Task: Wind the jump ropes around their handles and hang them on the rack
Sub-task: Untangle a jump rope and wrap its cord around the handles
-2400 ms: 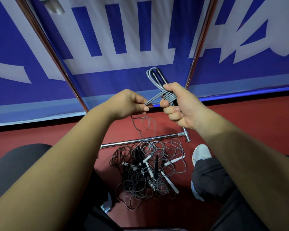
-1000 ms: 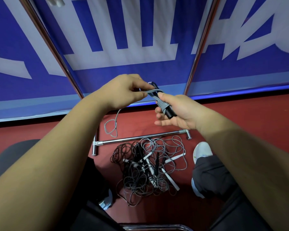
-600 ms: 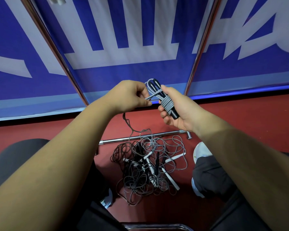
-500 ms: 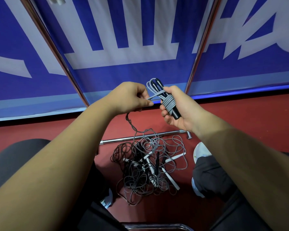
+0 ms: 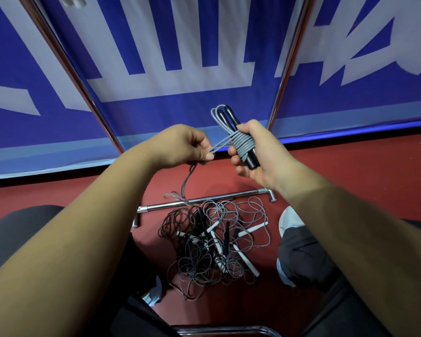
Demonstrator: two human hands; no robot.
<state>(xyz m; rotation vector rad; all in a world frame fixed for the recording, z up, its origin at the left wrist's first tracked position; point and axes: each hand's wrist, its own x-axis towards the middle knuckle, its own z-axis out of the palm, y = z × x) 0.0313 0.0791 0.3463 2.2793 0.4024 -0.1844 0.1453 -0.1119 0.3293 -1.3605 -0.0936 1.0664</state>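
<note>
Winding stage: right grip (image 5: pixel 260 154) curled round black handles (image 5: pixel 252 161) and grey rope (image 5: pixel 243 145) coils, left grip (image 5: pixel 182 147) at its 9 o'clock pinching the free strand (image 5: pixel 223 142) taut. Lay each turn snug beside the last, thumb pinning coils. Tail (image 5: pixel 187 181) hangs toward floor pile (image 5: pixel 214 242) at 6 o'clock, so avoid snags.

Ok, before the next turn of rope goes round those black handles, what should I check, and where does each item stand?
1. Right hand grips the black handles firmly: ok.
2. Left hand pinches the working strand, pulled taut to the handles: ok.
3. Grey rope coils lie side by side, none slipping off: ok.
4. Loose tail under the left hand is free of the rope pile on the floor: cannot tell, its end hangs close to the pile.
5. Hanging spot on the rack poles: cannot tell, the top is out of view.
</note>
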